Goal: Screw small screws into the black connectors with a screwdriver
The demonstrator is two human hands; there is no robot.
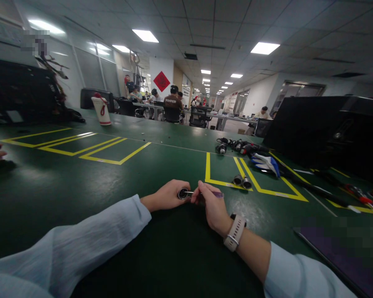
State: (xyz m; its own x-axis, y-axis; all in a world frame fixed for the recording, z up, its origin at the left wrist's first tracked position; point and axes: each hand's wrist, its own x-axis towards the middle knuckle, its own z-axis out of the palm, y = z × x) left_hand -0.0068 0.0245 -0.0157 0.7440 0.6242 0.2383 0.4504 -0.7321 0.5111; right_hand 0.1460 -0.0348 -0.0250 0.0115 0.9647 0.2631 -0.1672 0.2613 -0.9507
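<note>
The round part [182, 193] is in the left hand [169, 196], fingers clamped around it, over the near side of the desk [127, 174]. The right hand's [214, 209] fingers pinch a screwdriver [218, 194], its shaft at the part's open end, so this piece seems under way; progress inside cannot be told. Two similar parts [246, 183] lie by the yellow tape [208, 167], whether finished is unclear. Beyond lies a glove [265, 164].

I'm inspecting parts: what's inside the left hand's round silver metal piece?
The metal piece has a dark opening; a thin purple-handled tool reaches it. Shadow hides its depths, the left hand its sides.
</note>
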